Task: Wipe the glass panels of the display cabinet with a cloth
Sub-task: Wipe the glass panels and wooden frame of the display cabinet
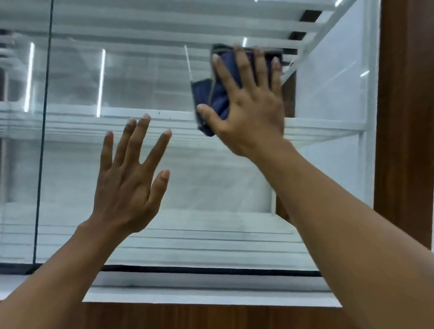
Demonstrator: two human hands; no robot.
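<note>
Cloth pressed flat on the upper right of the glass

Pressure is the reason your right hand (246, 100) lies spread and flat: palm and fingers splayed over the dark blue cloth (218, 94) pin it against the right-hand glass panel (144, 81), so the whole fold bears on the pane rather than one edge. You are not gripping the cloth, only trapping it between palm and glass. It sits high on the panel, near the brown wooden frame (401, 130) on the right, level with the white shelf (327, 125) inside the cabinet. Your left hand (128, 184) is open and empty, fingers fanned, lower and to the left; it looks set to steady you, though whether it touches the glass you cannot tell from here. The cloth is folded thick, with a paler stitched border along its top and a loose flap hanging past your thumb. A dark vertical seam (44, 119) marks where the next panel begins, well left of both hands
</note>
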